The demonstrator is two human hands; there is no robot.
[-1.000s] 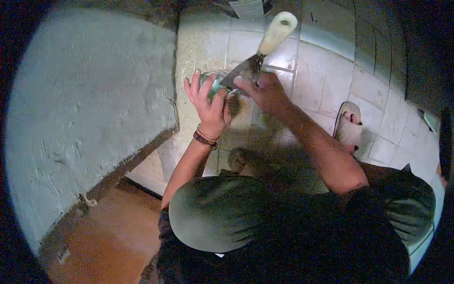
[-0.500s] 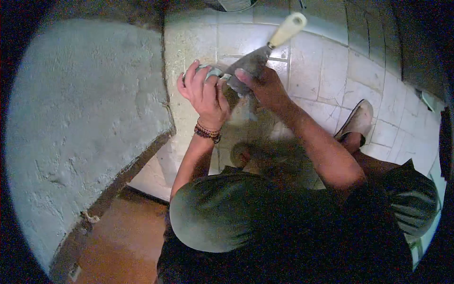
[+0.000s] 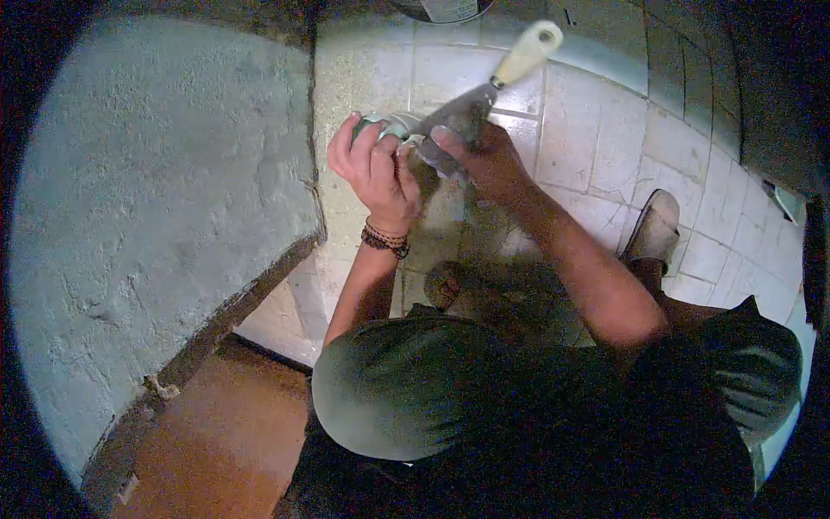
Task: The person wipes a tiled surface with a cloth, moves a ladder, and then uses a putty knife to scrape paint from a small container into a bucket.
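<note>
My right hand (image 3: pixel 493 164) grips a putty knife by its grey metal blade (image 3: pixel 458 117), thumb pressed on the flat near the tip. The knife's cream handle (image 3: pixel 529 54), with a hole at its end, points away up and to the right. My left hand (image 3: pixel 376 169) curls its fingers round a rounded pale green and white thing (image 3: pixel 389 125), whose kind I cannot make out. Both hands are close together above the floor, the blade's end by the pale thing. Whether they touch is hidden by my fingers.
A rough plastered wall (image 3: pixel 173 173) fills the left side, its lower edge dark and broken. White tiles (image 3: pixel 571 138) cover the floor. The rim of a bucket (image 3: pixel 441 10) shows at the top. A shoe (image 3: pixel 655 223) is at right, and brown flooring (image 3: pixel 216 424) lies lower left.
The view has shifted slightly, so the wall, floor and bucket sit a little further right and lower. Both hands keep nearly the same hold and position.
</note>
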